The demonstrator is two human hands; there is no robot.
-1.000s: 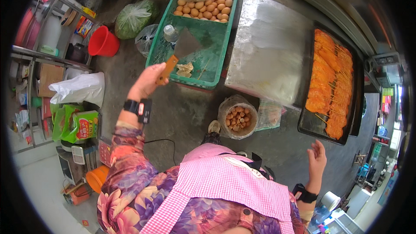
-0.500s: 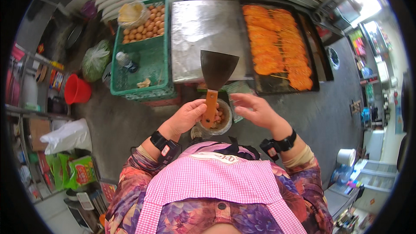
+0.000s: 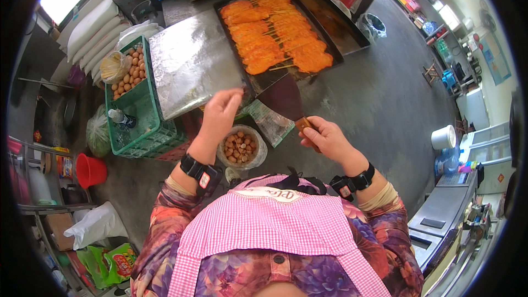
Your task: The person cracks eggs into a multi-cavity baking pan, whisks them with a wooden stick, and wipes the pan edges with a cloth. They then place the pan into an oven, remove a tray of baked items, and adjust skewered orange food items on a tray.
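My right hand [image 3: 325,138] is wrapped round the wooden handle of a scraper [image 3: 283,99], whose wide dark blade points up and left toward a black baking tray [image 3: 336,61]. Flat orange skewered pieces [image 3: 275,30] lie in rows on that tray. My left hand [image 3: 220,111] is raised over the near edge of a metal tabletop [image 3: 187,58], fingers drawn together; anything between them is hidden. Below the hands stands a lined bucket [image 3: 261,151] holding brown eggshells [image 3: 239,147].
Left of the tabletop, a green crate [image 3: 146,135] holds eggs [image 3: 132,74] and a bottle [image 3: 122,118]. A red bucket [image 3: 91,170] stands on the floor. A second dark tray [image 3: 355,41] lies beyond the first. A clear plastic packet [image 3: 270,122] lies beside the tabletop.
The scraper has passed from my left hand to my right and moved rightward. My left hand has moved forward toward the tabletop. The view has turned, showing the trays further left.
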